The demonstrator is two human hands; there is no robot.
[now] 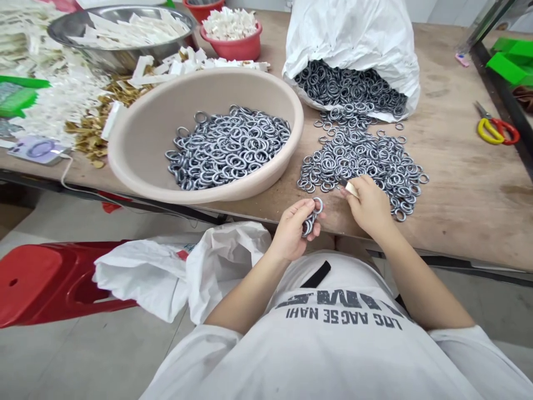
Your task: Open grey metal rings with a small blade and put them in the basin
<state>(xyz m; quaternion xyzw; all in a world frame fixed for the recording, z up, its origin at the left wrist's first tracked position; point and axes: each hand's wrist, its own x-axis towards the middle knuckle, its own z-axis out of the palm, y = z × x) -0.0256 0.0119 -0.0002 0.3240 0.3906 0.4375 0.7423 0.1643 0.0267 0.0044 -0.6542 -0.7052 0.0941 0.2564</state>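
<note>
Several grey rings (308,223) are in my left hand (293,229), one of them pinched upright between thumb and finger at the table's front edge. My right hand (368,204) grips a small tool with a pale handle (352,189) and a dark tip; the rest of it is hidden by my fingers, so its kind does not show. Just beyond the right hand spreads a loose pile of grey rings (362,158). To the left, a large beige basin (137,133) holds a heap of similar rings (233,147).
A white sack (350,39) lies behind the pile, rings spilling from its mouth. Scissors (495,128) with red and yellow handles rest at right. A steel bowl (120,58), red tub (237,49) and white strips crowd the left. Below stands a red stool (37,278) beside another white sack (225,250).
</note>
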